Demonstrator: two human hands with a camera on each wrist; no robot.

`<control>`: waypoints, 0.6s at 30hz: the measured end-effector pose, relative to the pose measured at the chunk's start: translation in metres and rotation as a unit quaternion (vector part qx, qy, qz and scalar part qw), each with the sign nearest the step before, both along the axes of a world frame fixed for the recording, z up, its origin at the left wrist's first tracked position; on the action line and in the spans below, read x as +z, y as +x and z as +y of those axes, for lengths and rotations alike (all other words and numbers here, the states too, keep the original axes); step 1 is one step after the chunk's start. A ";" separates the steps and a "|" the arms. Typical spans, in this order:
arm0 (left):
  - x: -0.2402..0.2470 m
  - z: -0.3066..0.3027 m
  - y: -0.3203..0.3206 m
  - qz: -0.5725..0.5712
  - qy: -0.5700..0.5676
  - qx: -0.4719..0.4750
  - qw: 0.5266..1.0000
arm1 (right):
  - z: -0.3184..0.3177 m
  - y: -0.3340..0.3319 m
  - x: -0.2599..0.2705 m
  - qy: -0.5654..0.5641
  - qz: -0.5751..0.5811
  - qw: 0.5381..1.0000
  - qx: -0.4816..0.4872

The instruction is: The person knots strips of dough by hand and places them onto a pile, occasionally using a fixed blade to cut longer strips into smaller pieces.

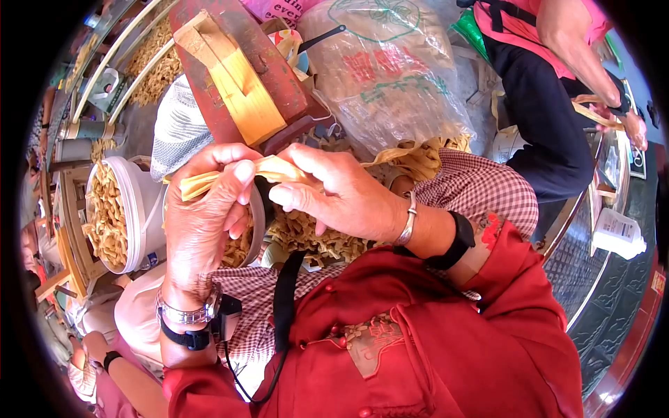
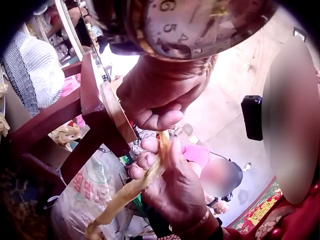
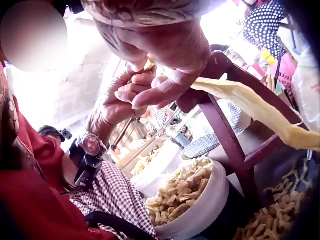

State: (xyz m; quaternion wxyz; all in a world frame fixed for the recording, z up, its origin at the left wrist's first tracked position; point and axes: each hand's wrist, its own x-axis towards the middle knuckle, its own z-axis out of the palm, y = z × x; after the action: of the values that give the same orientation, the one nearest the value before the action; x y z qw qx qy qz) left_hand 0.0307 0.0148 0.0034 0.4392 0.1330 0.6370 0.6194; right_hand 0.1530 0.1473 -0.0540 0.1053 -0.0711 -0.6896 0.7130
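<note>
Both hands work on a long, pale yellow, limp strip (image 1: 277, 169) in front of the person's chest. The left hand (image 1: 202, 226) pinches it between thumb and fingers near one end, where a folded piece sticks out past the thumb. Close beside it, the right hand (image 1: 341, 191) grips the same strip with thumb and curled fingers. In the right wrist view, the strip's long tail (image 3: 245, 95) runs out behind the right hand. Below the hands stands a bucket (image 3: 220, 192) full of short, knotted-looking yellow pieces (image 3: 180, 192).
At left is another white bucket (image 1: 144, 209) of pieces. Ahead, a wooden block (image 1: 244, 90) lies on a red bench (image 1: 268, 59), beside a large plastic bag (image 1: 390, 76). Loose pieces (image 1: 310, 237) lie near the lap. At right, another person (image 1: 543, 104) handles strips near a white bottle (image 1: 619, 233).
</note>
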 end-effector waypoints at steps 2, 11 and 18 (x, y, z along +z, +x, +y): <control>-0.002 0.000 0.000 -0.008 0.006 -0.005 1.000 | -0.001 0.001 0.004 -0.011 -0.018 1.000 0.015; -0.001 -0.012 -0.027 -0.027 0.122 0.035 0.992 | 0.027 0.001 0.010 0.073 0.040 0.995 0.055; 0.017 0.011 -0.042 0.025 0.163 0.063 0.984 | 0.055 -0.031 0.046 0.223 0.010 0.975 -0.017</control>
State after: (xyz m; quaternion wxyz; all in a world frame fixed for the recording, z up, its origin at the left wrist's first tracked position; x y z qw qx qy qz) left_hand -0.0117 0.0258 0.0202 0.3555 0.1778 0.5452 0.7381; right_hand 0.1220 0.2026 -0.0080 0.1376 -0.0507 -0.8286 0.5403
